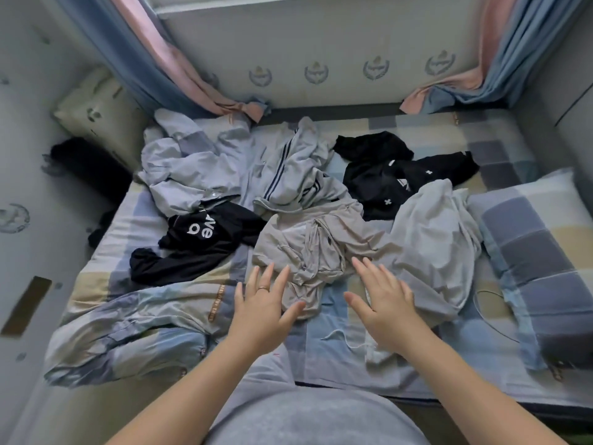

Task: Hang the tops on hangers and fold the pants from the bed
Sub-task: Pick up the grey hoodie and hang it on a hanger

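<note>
On the checked bed [308, 351], a beige drawstring garment [308, 248] lies at twelve o'clock of the left hand [266, 303] and right hand [386, 303]. Both hands are spread flat and hold nothing. Best to pinch its near edge at both sides and lift it clear.

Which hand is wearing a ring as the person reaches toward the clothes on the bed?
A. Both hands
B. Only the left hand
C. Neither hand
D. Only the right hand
B: a thin ring circles one finger of the left hand, while the spread fingers of the right hand are bare.
</note>
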Available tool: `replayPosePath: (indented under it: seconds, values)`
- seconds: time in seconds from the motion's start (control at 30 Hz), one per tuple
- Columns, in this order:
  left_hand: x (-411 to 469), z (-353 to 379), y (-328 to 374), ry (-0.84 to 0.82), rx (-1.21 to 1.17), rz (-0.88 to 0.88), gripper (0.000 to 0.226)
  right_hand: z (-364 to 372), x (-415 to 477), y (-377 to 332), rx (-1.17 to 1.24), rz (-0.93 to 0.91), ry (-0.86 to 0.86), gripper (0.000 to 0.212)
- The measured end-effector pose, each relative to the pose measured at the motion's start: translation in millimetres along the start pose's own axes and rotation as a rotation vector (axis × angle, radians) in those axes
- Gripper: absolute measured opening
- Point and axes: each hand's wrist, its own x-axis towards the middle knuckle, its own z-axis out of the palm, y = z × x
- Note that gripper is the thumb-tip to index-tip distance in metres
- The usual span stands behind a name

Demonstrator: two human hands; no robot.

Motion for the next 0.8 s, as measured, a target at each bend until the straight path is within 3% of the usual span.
replayPosePath:
  seconds: [0.27, 0.47, 0.6, 0.8]
  values:
    - [160, 11, -99, 0.017, 0.117, 0.121, 0.082, 65, 196, -33, -0.054, 0.056, 0.039, 0.067]
    - [361, 44, -202, -0.119, 0.136, 0.165, 0.078, 127, 376, -49, -0.062, 0.215, 0.070, 0.068]
    - [478, 80, -242, -0.124, 0.134, 0.225, 0.077, 159, 476, -39, -0.084, 0.290, 0.033, 0.070]
    - [626, 136, -284, -0.089, 0.072, 0.119, 0.080, 214, 617, -8, -0.196, 0.307, -0.007, 0.075]
